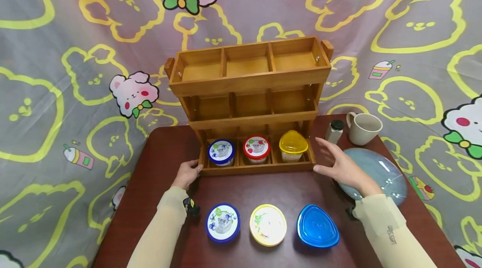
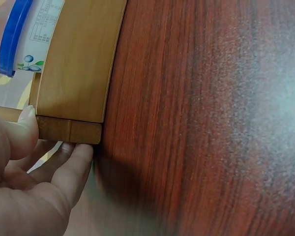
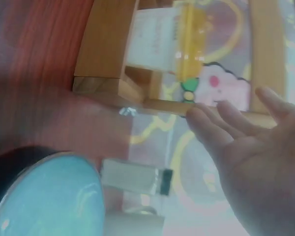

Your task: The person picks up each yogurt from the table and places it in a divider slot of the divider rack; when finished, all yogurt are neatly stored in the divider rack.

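A three-tier wooden rack [image 1: 248, 88] stands toward the back of the table. In its bottom tier sit a blue-lidded tub [image 1: 221, 152], a red-lidded tub [image 1: 257, 149] and a yellow-lidded tub [image 1: 293, 145], one per compartment. My left hand [image 1: 186, 174] holds the rack's front left bottom corner, thumb on one side and fingertips [image 2: 83, 153] against the end. Fingers spread, my right hand [image 1: 344, 167] is beside the rack's right end with nothing in its grasp; the right wrist view shows its fingers [image 3: 206, 125] close to the side frame.
Nearer me on the table lie another blue-lidded tub [image 1: 223, 222], a pale yellow-rimmed tub [image 1: 268, 225] and a blue triangular-lidded container [image 1: 317, 226]. At right are a grey-blue plate [image 1: 388, 171], a dark-capped jar [image 1: 334, 132] and a mug [image 1: 364, 129]. Patterned cloth [image 1: 132, 146] hangs behind.
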Available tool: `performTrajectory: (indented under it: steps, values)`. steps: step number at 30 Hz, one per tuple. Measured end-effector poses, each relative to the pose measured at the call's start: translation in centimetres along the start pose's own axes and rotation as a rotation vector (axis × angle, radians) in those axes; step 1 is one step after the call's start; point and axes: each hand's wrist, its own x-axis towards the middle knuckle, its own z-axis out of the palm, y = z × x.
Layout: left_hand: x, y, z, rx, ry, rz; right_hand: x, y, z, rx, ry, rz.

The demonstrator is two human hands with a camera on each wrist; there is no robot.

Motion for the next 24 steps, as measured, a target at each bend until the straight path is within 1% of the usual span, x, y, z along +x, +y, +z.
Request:
performTrajectory:
  steps: [3, 6, 10, 12, 15, 18, 21, 24]
  values:
    - [0.0, 0.0, 0.0, 0.005, 0.002, -0.003, -2.5, -0.5, 0.3, -0.020, -0.005, -0.007]
    - [0.2, -0.2, 0.1, -0.001, 0.005, 0.013, -4.8, -0.8, 1.0, -0.027, -0.016, -0.029]
    - [0.3, -0.3, 0.1, -0.016, 0.014, 0.033, -7.2, -0.9, 2.3, -0.050, -0.035, -0.030]
    - [0.3, -0.2, 0.1, -0.015, 0.014, 0.031, -8.0, -0.9, 3.0, -0.047, -0.050, -0.017]
    - [0.2, -0.1, 0.0, -0.008, 0.009, 0.015, -9.1, -0.7, 3.9, -0.030, -0.068, -0.023]
    - [0.2, 0.0, 0.0, -0.002, 0.003, 0.011, -10.0, -0.4, 4.7, -0.007, -0.068, -0.010]
    - [0.2, -0.1, 0.1, 0.001, 0.004, 0.020, -10.7, 0.0, 5.4, 0.005, -0.063, -0.024]
    - [0.3, -0.2, 0.2, -0.004, 0.009, 0.025, -11.1, 0.3, 6.1, 0.027, -0.077, -0.004]
